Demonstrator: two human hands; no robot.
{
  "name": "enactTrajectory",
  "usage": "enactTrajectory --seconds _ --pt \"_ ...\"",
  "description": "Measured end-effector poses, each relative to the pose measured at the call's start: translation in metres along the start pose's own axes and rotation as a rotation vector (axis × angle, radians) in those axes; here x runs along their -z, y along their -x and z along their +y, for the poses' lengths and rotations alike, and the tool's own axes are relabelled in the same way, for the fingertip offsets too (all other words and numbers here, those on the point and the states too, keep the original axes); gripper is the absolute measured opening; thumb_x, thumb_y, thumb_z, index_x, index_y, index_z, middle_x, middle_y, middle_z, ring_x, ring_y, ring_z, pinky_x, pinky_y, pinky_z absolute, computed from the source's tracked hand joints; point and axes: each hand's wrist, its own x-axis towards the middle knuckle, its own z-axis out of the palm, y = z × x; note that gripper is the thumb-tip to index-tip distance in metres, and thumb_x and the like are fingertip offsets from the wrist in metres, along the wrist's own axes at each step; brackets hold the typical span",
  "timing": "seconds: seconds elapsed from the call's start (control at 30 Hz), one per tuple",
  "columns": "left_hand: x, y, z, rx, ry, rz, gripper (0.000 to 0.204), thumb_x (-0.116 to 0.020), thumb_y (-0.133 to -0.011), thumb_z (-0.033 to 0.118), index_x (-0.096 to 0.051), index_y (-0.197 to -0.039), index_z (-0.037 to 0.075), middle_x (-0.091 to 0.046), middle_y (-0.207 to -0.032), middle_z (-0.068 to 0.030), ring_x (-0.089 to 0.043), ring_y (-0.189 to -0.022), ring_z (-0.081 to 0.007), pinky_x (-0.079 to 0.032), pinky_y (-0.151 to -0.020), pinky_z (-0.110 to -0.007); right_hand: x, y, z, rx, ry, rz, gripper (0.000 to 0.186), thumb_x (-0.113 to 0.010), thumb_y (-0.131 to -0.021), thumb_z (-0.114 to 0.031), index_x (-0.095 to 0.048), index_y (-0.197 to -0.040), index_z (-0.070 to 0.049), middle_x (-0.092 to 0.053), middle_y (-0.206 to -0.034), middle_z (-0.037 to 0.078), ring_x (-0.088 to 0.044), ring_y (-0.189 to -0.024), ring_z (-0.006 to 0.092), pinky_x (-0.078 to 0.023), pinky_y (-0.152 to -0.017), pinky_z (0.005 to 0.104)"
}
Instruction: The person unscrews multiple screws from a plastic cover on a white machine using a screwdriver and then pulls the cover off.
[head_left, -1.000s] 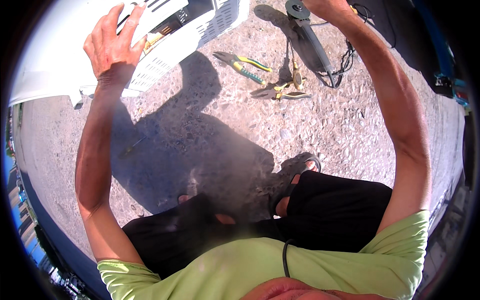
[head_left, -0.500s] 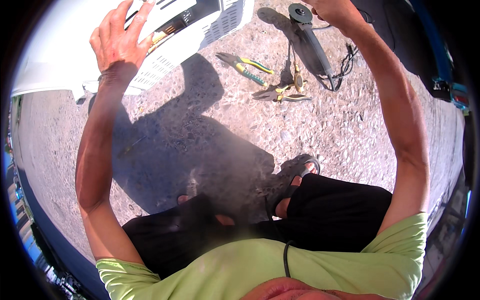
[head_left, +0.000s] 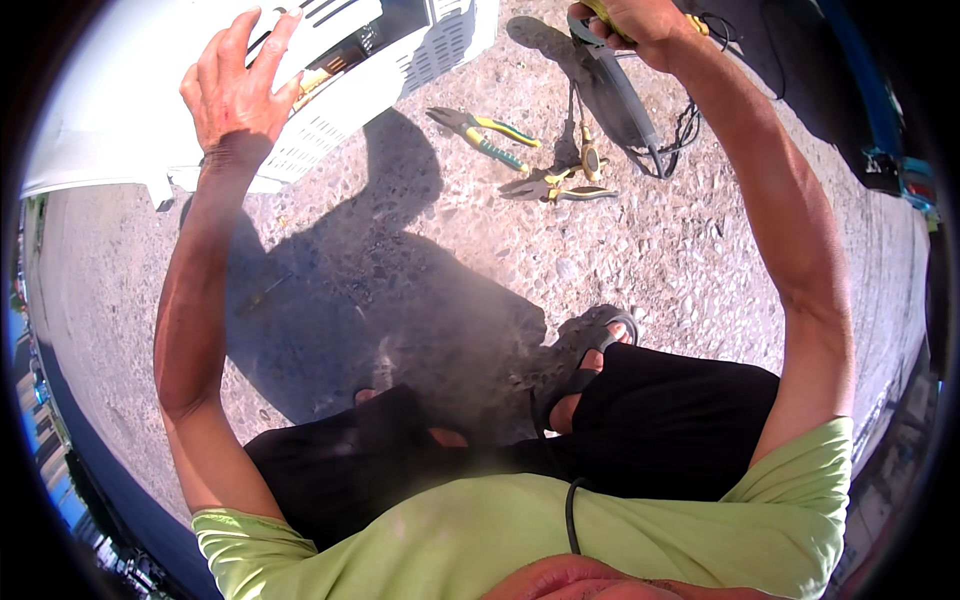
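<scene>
My left hand (head_left: 238, 95) lies with its fingers apart on a white slotted casing (head_left: 318, 128) at the upper left. Through an opening in the casing, darker inner parts show. At the top right, my right hand (head_left: 645, 30) is closed round a yellow-handled tool (head_left: 612, 20) whose kind I cannot make out, as the picture's edge cuts it off. Just below that hand lies an angle grinder (head_left: 625, 95), its disc partly covered. Between the casing and the grinder are green-and-yellow pliers (head_left: 485, 137) and a second pair of pliers (head_left: 560, 190); a yellow-handled screwdriver (head_left: 589, 155) touches the second pair.
Rough pebbled concrete (head_left: 640, 270) forms the ground. The grinder's dark cord (head_left: 688, 135) loops at its right. Another thin tool (head_left: 263, 296) lies in my shadow. A sandalled foot (head_left: 600, 355) is near the lower middle, and a blue bar (head_left: 868, 90) stands at the right.
My right hand has shifted left over the grinder's disc end, and the yellow handle in it now shows. The left hand stays on the casing. The whole view has shifted slightly.
</scene>
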Motion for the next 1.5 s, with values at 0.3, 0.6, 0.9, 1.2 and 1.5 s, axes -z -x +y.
enactTrajectory --seconds 0.3,0.6,0.9,1.2,1.5 --pt "0.055 -0.02 0.029 0.274 0.349 -0.214 0.077 -0.086 -0.076 0.03 -0.051 -0.144 0.038 -0.044 -0.149 -0.0011 -0.041 -0.135 -0.0252 -0.03 -0.109 -0.051 -0.02 0.043 -0.009 0.544 1.197 0.545 0.042 -0.048 -0.103 -0.033 -0.061 -0.122 0.001 -0.071 -0.103 0.019 -0.071 -0.095 0.0257 -0.056 -0.086 0.0387" --pt "0.056 -0.027 0.033 0.274 0.357 -0.23 0.074 -0.083 -0.079 0.033 -0.05 -0.145 0.039 -0.042 -0.15 -0.0007 -0.041 -0.136 -0.0251 -0.03 -0.109 -0.051 -0.033 0.024 0.025 1.047 1.757 0.597 0.043 -0.043 -0.106 -0.029 -0.06 -0.114 0.01 -0.07 -0.108 0.023 -0.07 -0.097 0.0264 -0.059 -0.087 0.0381" --pt "0.053 -0.025 0.031 0.269 0.349 -0.221 0.075 -0.082 -0.08 0.035 -0.048 -0.146 0.041 -0.042 -0.15 -0.0007 -0.04 -0.136 -0.0252 -0.03 -0.109 -0.05 -0.013 0.011 -0.02 0.047 -0.291 0.012 0.023 -0.048 -0.103 -0.017 -0.065 -0.108 -0.002 -0.062 -0.078 0.009 -0.054 -0.062 0.0132 -0.046 -0.053 0.026" --pt "0.055 -0.026 0.032 0.264 0.387 -0.18 0.075 -0.082 -0.08 0.034 -0.048 -0.146 0.04 -0.042 -0.149 -0.0007 -0.04 -0.136 -0.0256 -0.029 -0.109 -0.051 0.016 -0.025 0.022 -0.066 -0.405 -0.403 0.026 -0.044 -0.105 -0.018 -0.062 -0.111 0.0 -0.064 -0.097 0.015 -0.059 -0.081 0.0193 -0.049 -0.069 0.0325" --pt "0.051 -0.025 0.029 0.221 0.317 -0.155 0.074 -0.082 -0.079 0.033 -0.049 -0.145 0.039 -0.043 -0.149 -0.0005 -0.04 -0.136 -0.0258 -0.03 -0.109 -0.051 -0.035 -0.027 0.068 0.315 0.402 0.345 0.05 -0.031 -0.108 -0.033 -0.043 -0.143 0.0 -0.045 -0.145 0.022 -0.042 -0.135 0.0347 -0.029 -0.115 0.0456"
